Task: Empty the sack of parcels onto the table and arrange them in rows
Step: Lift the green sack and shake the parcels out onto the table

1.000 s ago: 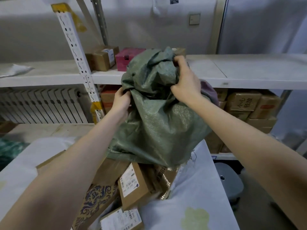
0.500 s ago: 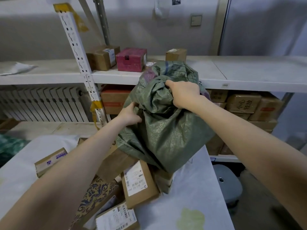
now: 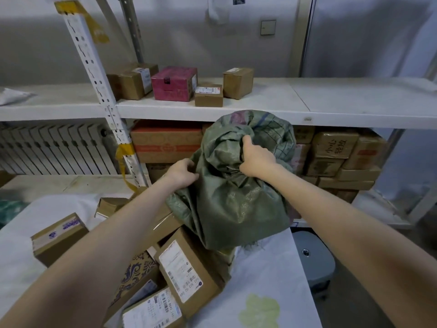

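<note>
The green woven sack (image 3: 236,204) hangs upside down in the centre of the frame, its frayed open end resting on a jumble of cardboard parcels (image 3: 186,268) on the white-covered table (image 3: 267,280) at lower centre. Whether anything is left inside cannot be told. The right hand (image 3: 256,159) clutches the bunched cloth near the sack's top, fingers curled tight. The left hand (image 3: 182,174) pinches the sack's left edge. Behind, a white shelf (image 3: 331,102) carries a pink box (image 3: 173,82) and brown boxes.
</note>
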### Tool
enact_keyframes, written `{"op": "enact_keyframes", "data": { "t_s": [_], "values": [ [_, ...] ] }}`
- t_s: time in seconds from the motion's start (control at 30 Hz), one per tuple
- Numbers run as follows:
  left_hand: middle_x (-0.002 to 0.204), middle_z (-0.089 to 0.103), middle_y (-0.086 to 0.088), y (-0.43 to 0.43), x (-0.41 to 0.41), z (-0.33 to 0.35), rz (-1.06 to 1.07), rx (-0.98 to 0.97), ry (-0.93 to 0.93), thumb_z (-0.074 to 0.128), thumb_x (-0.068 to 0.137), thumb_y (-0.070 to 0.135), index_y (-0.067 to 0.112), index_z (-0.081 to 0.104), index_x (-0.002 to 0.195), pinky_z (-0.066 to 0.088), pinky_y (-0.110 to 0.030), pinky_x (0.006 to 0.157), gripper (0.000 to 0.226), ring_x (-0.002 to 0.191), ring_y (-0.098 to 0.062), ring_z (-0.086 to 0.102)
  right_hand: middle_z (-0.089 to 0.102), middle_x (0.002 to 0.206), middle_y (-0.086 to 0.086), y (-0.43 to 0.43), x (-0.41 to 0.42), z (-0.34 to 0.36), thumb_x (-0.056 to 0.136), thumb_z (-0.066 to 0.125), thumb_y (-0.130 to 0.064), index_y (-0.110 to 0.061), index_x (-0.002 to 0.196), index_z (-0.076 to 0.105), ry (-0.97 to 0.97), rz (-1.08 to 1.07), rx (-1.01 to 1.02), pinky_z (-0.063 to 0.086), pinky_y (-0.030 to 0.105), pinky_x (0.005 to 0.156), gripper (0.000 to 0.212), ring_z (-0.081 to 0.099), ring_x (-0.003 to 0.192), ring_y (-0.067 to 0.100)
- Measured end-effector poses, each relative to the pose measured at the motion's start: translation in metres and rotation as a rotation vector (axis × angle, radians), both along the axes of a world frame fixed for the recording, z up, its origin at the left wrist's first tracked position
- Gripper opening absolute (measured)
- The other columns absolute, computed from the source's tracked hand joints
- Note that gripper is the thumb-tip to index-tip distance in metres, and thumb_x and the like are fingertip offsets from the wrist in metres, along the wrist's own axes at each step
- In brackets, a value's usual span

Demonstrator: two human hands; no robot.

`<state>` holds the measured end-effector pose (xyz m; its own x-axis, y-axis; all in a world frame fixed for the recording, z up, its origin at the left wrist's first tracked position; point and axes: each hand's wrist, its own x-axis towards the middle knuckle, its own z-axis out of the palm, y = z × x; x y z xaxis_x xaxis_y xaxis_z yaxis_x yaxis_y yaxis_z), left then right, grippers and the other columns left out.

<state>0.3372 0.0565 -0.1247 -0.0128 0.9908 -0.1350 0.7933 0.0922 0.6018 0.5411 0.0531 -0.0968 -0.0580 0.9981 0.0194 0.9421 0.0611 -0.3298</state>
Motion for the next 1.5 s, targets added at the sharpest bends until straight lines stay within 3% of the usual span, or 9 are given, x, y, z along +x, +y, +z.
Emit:
{"op": "enact_keyframes", "data": {
  "t_s": [0.2,0.37,0.53,0.63,0.83,0.97,1.07,1.27,1.5],
  "values": [
    [0.152,0.031,-0.007,-0.003,-0.001,0.022,-0.158,-0.132,-0.262,0.075,0.076,0.002,0.021,-0.002,0.154,0.032,-0.032,0.107,0.112,0.140,-0.025,0.032,0.057,0.120,0.007,0.007,-0.004,0.017,0.083,0.053,-0.006,-0.027,0.137,0.034,0.406,0.084,0.060,0.048,0.039,0.084,0.062,0.056,0.107,0.031],
    [0.159,0.010,-0.007,0.006,-0.001,0.040,-0.011,0.123,-0.411,0.096,0.026,0.052,0.034,-0.040,0.138,0.021,-0.048,0.119,0.178,0.146,-0.022,0.017,0.054,0.121,0.003,0.009,-0.026,0.035,0.075,0.056,0.006,-0.019,0.134,0.040,0.846,0.201,0.058,0.045,0.042,0.098,0.066,0.050,0.116,0.024],
    [0.137,0.048,-0.002,-0.004,0.004,0.056,0.198,0.482,-0.569,0.092,0.056,0.018,0.022,0.021,0.146,0.041,-0.036,0.105,0.115,0.129,-0.020,0.045,0.052,0.124,0.011,0.014,-0.045,0.046,0.079,0.064,0.006,-0.012,0.131,0.035,1.098,0.254,0.021,0.045,0.041,0.100,0.061,0.051,0.117,0.025],
    [0.123,0.058,0.000,-0.007,-0.003,0.068,0.312,0.566,-0.537,0.080,0.070,0.010,0.020,0.045,0.133,0.042,-0.029,0.093,0.073,0.122,-0.024,0.052,0.043,0.136,0.010,0.021,-0.046,0.046,0.077,0.079,-0.020,-0.013,0.131,0.029,0.975,0.319,0.073,0.040,0.041,0.108,0.073,0.045,0.126,0.022],
    [0.125,0.061,-0.002,-0.003,-0.032,0.077,0.387,0.581,-0.477,0.071,0.071,0.008,0.028,0.047,0.132,0.048,-0.045,0.100,0.069,0.120,-0.026,0.054,0.026,0.145,0.009,0.025,-0.018,0.028,0.062,0.082,-0.057,-0.018,0.141,0.024,0.719,0.088,0.449,0.035,0.042,0.110,0.105,0.037,0.129,0.022],
    [0.128,0.059,-0.003,-0.004,-0.045,0.088,0.407,0.646,-0.427,0.063,0.078,0.001,0.024,0.045,0.134,0.044,-0.029,0.089,0.063,0.119,-0.023,0.053,0.007,0.158,0.013,0.037,-0.004,0.001,0.054,0.079,-0.069,-0.026,0.150,0.004,0.558,-0.183,0.155,0.014,0.061,0.115,0.129,0.010,0.145,0.035],
    [0.130,0.058,-0.001,-0.005,-0.048,0.098,0.414,0.698,-0.420,0.060,0.079,0.000,0.023,0.043,0.139,0.042,-0.026,0.086,0.067,0.118,-0.021,0.054,0.011,0.161,0.011,0.044,-0.006,-0.008,0.050,0.077,-0.075,-0.023,0.154,0.002,0.573,-0.139,-0.140,0.011,0.055,0.119,0.138,0.008,0.147,0.037],
    [0.107,0.058,0.009,-0.007,-0.062,0.127,0.468,0.837,-0.421,0.052,0.076,-0.002,0.024,0.048,0.125,0.043,-0.024,0.079,0.056,0.096,-0.013,0.053,0.057,0.132,0.008,0.046,-0.029,0.019,0.086,0.068,-0.023,-0.009,0.135,0.052,0.629,0.072,-0.162,0.042,0.028,0.088,0.053,0.055,0.116,0.024],
    [0.110,0.062,0.001,-0.010,-0.102,0.152,0.503,0.992,-0.406,0.050,0.073,0.000,0.017,0.048,0.121,0.045,-0.027,0.077,0.051,0.101,-0.022,0.058,0.062,0.119,0.014,0.055,-0.091,0.047,0.091,0.050,-0.011,-0.007,0.119,0.061,0.428,0.167,0.028,0.039,0.025,0.078,0.030,0.057,0.105,0.027]
  ]
}}
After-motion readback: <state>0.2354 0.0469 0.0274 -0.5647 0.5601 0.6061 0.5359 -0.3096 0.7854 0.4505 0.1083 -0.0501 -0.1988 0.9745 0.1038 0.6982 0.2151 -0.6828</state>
